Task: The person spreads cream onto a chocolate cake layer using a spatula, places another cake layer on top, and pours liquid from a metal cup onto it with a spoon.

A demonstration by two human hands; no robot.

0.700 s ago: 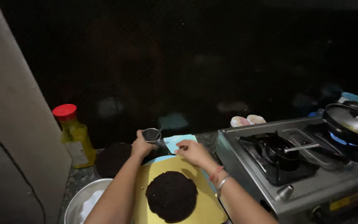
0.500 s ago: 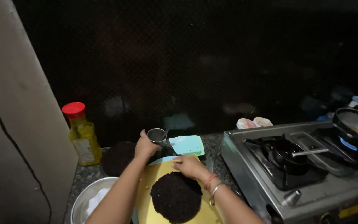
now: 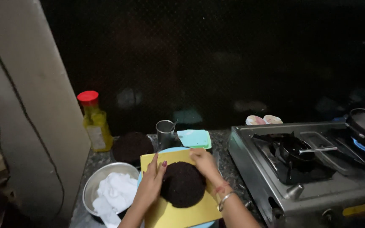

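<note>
1. The dark round cake (image 3: 182, 184) sits on a yellow board (image 3: 178, 213) at 6 o'clock in my view, on the worktop (image 3: 224, 139) just left of the stove (image 3: 300, 169).
2. My left hand (image 3: 152, 181) lies flat against the cake's 9 o'clock side, fingers pointing up toward 12, open and pressed to its flank.
3. My right hand (image 3: 203, 162) rests on the cake's rim at about 1 o'clock, fingers curled over the edge, wrist with bangle trailing down toward 5.
4. So the cake lies between my hands; they stand apart, one on each side, touching it but not closed round it. Both are equally near.
5. The cake is round, no long axis to speak of; the board runs long from 12 to 6.
6. Around: steel cup (image 3: 164, 133) and green lid (image 3: 194, 138) at 12 o'clock of the board, a second dark round (image 3: 132, 147) at 10, steel bowl with white cloth (image 3: 108, 192) at 9, yellow bottle with red cap (image 3: 93, 122) beyond.
</note>
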